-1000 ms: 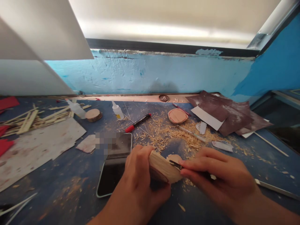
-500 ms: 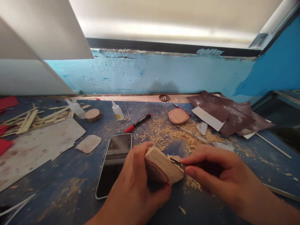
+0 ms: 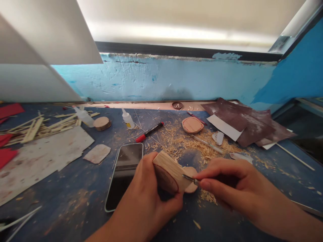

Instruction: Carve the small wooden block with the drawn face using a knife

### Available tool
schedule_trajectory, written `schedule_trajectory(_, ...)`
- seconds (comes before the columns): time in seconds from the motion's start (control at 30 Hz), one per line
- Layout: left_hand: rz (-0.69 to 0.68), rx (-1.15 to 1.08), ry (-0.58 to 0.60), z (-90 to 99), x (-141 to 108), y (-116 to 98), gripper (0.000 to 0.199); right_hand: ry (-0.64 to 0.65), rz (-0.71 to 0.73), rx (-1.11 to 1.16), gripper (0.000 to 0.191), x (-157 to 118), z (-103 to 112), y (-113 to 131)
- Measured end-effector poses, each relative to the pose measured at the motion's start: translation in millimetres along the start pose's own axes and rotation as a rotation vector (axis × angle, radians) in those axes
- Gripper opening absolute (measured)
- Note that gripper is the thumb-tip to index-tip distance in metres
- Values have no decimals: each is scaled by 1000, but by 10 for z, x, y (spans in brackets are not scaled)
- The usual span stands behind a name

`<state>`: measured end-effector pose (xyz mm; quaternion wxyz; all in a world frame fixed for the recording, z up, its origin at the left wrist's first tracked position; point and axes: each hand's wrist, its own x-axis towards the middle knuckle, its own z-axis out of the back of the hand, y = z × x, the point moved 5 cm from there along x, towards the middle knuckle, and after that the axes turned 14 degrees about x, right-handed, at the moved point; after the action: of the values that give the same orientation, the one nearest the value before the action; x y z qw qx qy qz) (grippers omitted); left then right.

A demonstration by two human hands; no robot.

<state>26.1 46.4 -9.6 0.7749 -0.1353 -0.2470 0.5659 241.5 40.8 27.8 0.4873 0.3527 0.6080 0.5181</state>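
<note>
My left hand [image 3: 148, 193] grips a thick piece of wood [image 3: 170, 168], tilted, with a dark red line drawn along the edge of its face. Between the thumb and forefinger of my right hand [image 3: 227, 185] is a craft knife [image 3: 191, 179], mostly hidden by the fingers. Its blade touches the right part of the wood's pale side. Behind and below the blade lies a round pale wooden piece [image 3: 190, 186]. Farther back on the table rests a wood disc [image 3: 192, 124] with a red outline.
A phone [image 3: 123, 174] lies left of my hands. Behind it are a red marker [image 3: 149, 132], a glue bottle [image 3: 128, 119] and a small wood slice [image 3: 102, 123]. Shavings [image 3: 176, 139] cover the middle. Sandpaper sheets [image 3: 254, 124] lie right, thin sticks [image 3: 32, 129] left.
The wood in my left hand has turned and shifted slightly up and left. More of the round piece behind it shows. The blade stays against the wood.
</note>
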Motion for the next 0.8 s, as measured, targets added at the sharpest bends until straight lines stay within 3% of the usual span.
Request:
schedule_trajectory(0.37, -117, 50, -84, 9, -6, -72, 75, -19, 9, 79, 25, -7, -28, -6)
schedule_trajectory(0.43, -138, 56, -103, 17, -10, -91, 76, -42, 85, 42, 20, -9, -35, 6)
schedule_trajectory(0.53, -136, 55, -92, 20, -9, -104, 76, -107, 309, -124, 9, -22, -37, 62)
schedule_trajectory(0.67, -127, 57, -75, 25, -1, -105, 76, -144, 582, -301, 16, -56, -66, 126)
schedule_trajectory(0.73, -123, 48, -67, 24, 5, -104, 75, -141, 592, -311, 16, -47, -65, 148)
schedule_trajectory(0.8, -132, 35, -55, 20, 10, -110, 74, -118, 489, -268, 11, -11, -47, 154)
